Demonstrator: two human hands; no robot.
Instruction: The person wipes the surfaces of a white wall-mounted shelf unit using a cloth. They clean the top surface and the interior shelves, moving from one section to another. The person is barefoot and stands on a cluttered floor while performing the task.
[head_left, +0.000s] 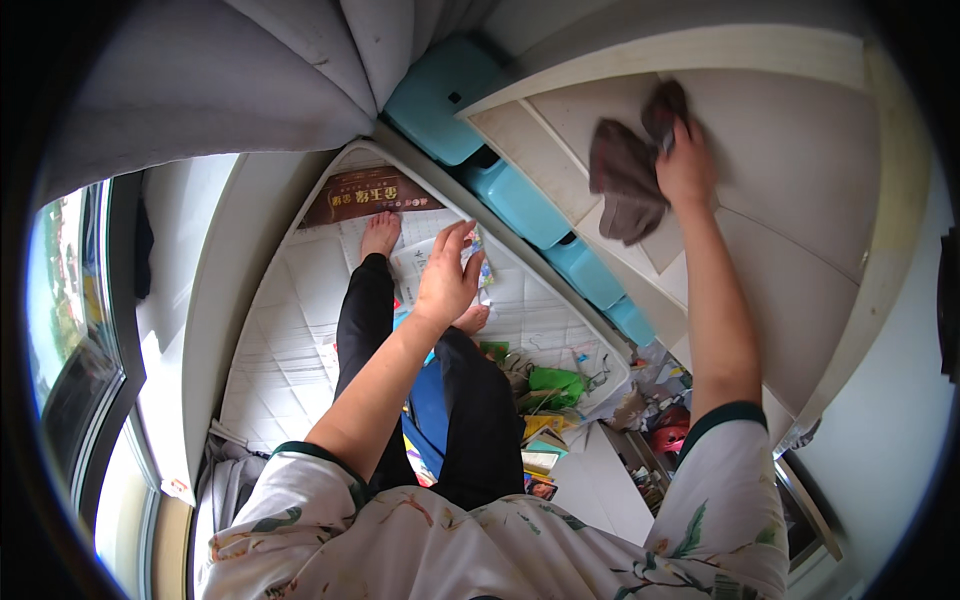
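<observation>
My right hand (688, 166) grips a dark brown cloth (630, 184) by its upper part; the cloth hangs bunched and slightly blurred against a pale panelled surface (787, 150) inside a light wooden frame. Over the white quilted mattress (277, 322), my left hand (448, 281) is raised with its fingers apart and nothing in it. Beneath that hand lies a white printed sheet or packet (409, 274), partly hidden by it. My bare feet rest on the mattress, near a dark red-brown board with gold writing (367, 195).
Turquoise plastic bins (525, 202) line up between mattress and wooden frame. Grey curtain fabric (225, 82) hangs at the upper left, above a window (82, 337). A green bag (555, 386), books (544, 450) and mixed clutter lie at the lower right of the mattress.
</observation>
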